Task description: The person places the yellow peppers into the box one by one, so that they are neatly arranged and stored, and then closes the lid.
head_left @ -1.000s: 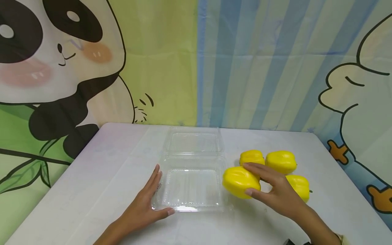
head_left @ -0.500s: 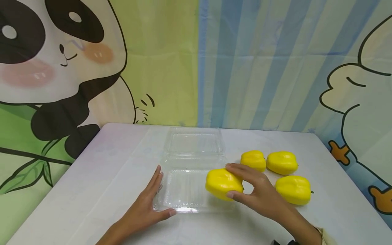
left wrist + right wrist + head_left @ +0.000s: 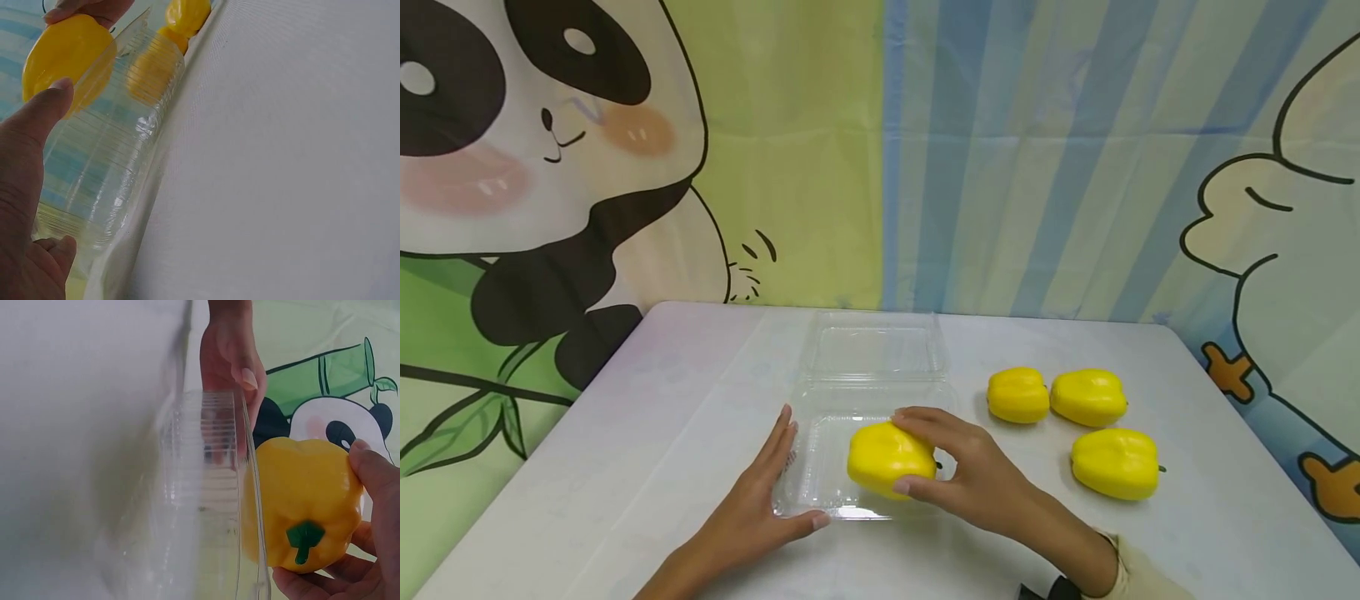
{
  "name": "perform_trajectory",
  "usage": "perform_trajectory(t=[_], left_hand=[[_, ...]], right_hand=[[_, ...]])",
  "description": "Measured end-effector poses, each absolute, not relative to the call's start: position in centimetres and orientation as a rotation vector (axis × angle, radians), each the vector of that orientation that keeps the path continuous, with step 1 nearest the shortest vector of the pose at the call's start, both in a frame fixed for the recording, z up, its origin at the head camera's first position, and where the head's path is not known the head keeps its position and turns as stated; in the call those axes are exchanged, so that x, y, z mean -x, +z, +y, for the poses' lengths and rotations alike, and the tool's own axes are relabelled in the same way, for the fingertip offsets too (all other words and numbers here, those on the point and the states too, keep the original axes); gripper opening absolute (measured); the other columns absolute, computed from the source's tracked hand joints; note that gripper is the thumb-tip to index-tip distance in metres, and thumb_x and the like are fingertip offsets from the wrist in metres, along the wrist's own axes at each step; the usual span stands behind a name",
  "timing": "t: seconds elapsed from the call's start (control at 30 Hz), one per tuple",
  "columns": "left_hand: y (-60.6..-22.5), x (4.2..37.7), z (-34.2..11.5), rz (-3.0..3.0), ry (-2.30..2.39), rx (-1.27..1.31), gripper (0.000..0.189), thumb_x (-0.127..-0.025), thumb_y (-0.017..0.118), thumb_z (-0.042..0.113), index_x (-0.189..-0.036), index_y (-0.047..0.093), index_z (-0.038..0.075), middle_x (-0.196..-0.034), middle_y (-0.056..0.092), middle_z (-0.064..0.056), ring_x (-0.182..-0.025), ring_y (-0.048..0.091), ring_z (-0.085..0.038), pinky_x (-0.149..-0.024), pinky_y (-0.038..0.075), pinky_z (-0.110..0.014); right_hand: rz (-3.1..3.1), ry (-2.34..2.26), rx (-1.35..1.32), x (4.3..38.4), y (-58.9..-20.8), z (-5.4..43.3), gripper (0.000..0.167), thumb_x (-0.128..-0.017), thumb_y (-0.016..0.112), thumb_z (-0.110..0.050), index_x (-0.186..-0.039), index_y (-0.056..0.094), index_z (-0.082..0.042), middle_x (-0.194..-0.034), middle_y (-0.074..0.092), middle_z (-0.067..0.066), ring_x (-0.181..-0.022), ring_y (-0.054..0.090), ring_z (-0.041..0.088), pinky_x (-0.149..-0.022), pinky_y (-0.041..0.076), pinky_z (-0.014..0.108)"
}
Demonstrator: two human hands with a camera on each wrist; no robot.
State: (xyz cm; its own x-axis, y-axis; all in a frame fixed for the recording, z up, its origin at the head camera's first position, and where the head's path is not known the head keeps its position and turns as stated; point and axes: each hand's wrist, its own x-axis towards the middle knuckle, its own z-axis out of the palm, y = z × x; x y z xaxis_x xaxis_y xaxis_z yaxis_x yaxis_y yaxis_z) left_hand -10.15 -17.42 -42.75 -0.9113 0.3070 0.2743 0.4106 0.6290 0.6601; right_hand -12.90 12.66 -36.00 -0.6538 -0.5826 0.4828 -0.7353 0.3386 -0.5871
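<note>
The left hand [image 3: 748, 500], thumb spread wide from its straight fingers, was at the left edge of a clear container [image 3: 823, 450], gripping nothing. The right hand [image 3: 973, 475] held a yellow pepper [image 3: 887, 458] between thumb and fingers above the container's base, its green stem [image 3: 305, 539] towards the palm. Beyond both hands lay the opened lid [image 3: 874, 348]; right of the right hand, three other peppers [image 3: 1018, 395] sat on the tabletop [image 3: 625, 483].

four yellow peppers [image 3: 889, 460], one clear container [image 3: 826, 454], two hands [image 3: 758, 498], one white table [image 3: 595, 475]
</note>
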Motion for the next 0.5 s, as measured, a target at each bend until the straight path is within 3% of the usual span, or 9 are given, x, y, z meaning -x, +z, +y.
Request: perform_trajectory(t=[0.5], left_hand=[[-42.9,10.2,-17.3,-2.71,-1.2,0.619,0.116,-0.073,0.076,0.06,-0.153,0.019,-0.001,-0.163,0.0,-0.002,-0.131,0.046,-0.032,-0.101,0.04,-0.045]], right_hand=[[-2.423,1.202,-1.244,13.3,-36.8,9.0,0.059,-0.086,0.073,-0.039,-0.135,0.058,-0.009,-0.136,0.054,0.001,-0.122,0.054,0.017,-0.099,0.047,0.032]])
